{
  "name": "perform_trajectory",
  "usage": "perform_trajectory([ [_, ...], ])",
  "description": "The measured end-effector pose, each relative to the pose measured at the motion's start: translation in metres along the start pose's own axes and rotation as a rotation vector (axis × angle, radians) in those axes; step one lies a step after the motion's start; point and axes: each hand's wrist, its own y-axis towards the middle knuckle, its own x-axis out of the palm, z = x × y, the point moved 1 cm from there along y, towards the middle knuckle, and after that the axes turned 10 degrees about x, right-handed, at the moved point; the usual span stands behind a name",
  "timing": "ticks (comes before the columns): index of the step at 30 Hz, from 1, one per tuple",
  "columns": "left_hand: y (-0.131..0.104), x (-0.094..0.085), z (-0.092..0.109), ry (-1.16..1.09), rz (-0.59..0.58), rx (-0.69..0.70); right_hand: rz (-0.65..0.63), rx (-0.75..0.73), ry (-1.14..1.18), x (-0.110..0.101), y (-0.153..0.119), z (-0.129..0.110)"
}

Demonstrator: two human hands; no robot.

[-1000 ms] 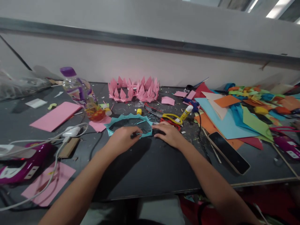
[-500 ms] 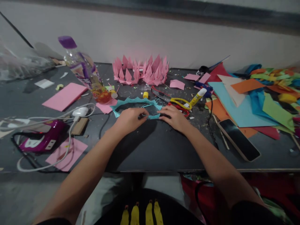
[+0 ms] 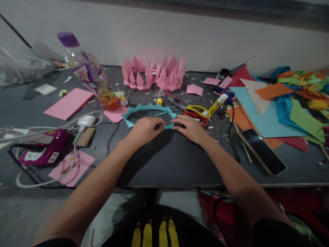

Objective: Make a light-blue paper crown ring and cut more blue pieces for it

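A light-blue folded paper ring [image 3: 147, 107] with a zigzag edge lies on the dark table. My left hand [image 3: 148, 129] pinches its near side with thumb and fingers. Close by on the right, my right hand [image 3: 190, 128] grips the same near edge, and a short stretch of blue paper shows between the two hands. Behind the ring stand pink pointed paper crowns [image 3: 154, 75]. A yellow cap [image 3: 159, 101] sits just beyond the ring, and scissors with yellow handles [image 3: 197, 110] lie to its right.
Left: a purple-capped bottle [image 3: 88, 73], pink paper [image 3: 69, 104], a purple power strip [image 3: 47, 149] with white cables. Right: a glue stick [image 3: 218, 104], a blue glue gun [image 3: 224, 94], a phone [image 3: 262, 152] and piled coloured paper [image 3: 269, 116].
The near edge of the blue ring and both hands have shifted very slightly. The whole view has moved a little; the grips look the same.
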Motion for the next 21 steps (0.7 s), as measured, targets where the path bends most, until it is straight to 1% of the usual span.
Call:
perform_trajectory([
  [11,0.0033,0.0024,0.0016,-0.011,-0.063,-0.019,-0.07,0.083,-0.014,-0.0016,0.0027,-0.0069],
  [16,0.0047,0.0015,0.002,0.0,-0.083,-0.034,-0.064,0.097,-0.021,-0.0005,0.0025,-0.0064],
  [21,0.0053,0.0017,0.0012,-0.003,-0.084,-0.006,-0.066,0.084,-0.009,-0.0006,0.0029,-0.006],
])
